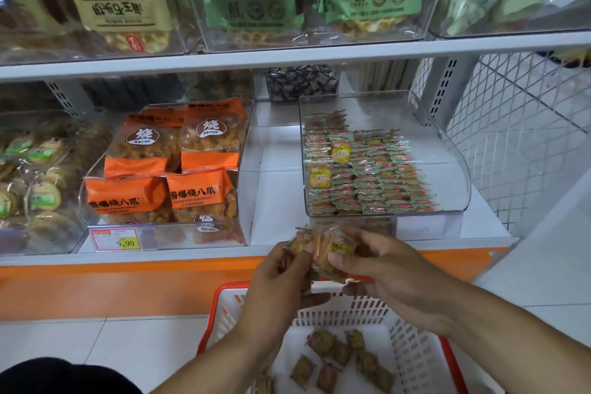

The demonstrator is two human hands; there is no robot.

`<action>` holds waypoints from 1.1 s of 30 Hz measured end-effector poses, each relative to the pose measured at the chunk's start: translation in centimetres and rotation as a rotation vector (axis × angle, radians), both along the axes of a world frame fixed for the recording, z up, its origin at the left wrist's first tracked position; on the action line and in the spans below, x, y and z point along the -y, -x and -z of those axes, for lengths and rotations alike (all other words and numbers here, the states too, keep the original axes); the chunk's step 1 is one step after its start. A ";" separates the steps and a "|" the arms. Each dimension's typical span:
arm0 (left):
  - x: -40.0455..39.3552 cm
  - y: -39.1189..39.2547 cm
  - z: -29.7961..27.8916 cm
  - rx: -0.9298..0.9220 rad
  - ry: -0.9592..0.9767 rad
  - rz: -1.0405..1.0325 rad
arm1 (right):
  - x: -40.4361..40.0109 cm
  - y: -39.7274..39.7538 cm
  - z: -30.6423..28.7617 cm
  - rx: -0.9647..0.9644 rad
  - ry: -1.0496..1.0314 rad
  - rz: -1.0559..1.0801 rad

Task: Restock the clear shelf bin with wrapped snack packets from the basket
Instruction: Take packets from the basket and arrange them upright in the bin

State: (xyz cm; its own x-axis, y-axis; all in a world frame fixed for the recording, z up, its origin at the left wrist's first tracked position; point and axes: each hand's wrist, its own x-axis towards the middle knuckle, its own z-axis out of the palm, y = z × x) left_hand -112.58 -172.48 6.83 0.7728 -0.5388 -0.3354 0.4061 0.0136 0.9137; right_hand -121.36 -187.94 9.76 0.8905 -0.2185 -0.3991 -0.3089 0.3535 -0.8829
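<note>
The left hand (281, 269) and right hand (380, 265) are covering most of the packets (323, 248); the basket (412, 358) is running off the bottom edge.

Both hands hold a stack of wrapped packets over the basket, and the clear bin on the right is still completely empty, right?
Not empty: the head view shows the clear bin already holding rows of packets. Both hands, left and right, do hold packets over the basket.

– Where are our hands?

– Both forearms reach forward from the near edge and meet at centre. Our left hand (281, 278) is raised, fingers curled, thumb pinching a small bundle.

– And the right?

– Our right hand (387, 269) comes in from the right, knuckles up, thumb and fingers gripping the same bundle, touching the left fingertips.
</note>
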 end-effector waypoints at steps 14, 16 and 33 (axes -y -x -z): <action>-0.1 -0.5 -0.8 0.166 0.082 0.075 | 1.9 -0.2 -1.7 0.043 -0.142 -0.076; 0.2 -0.8 -1.5 0.217 0.086 0.048 | 2.4 -0.6 -2.2 0.044 -0.108 -0.067; 2.9 -4.0 -4.0 0.379 0.060 0.043 | 10.5 -11.3 -0.9 0.059 0.828 0.181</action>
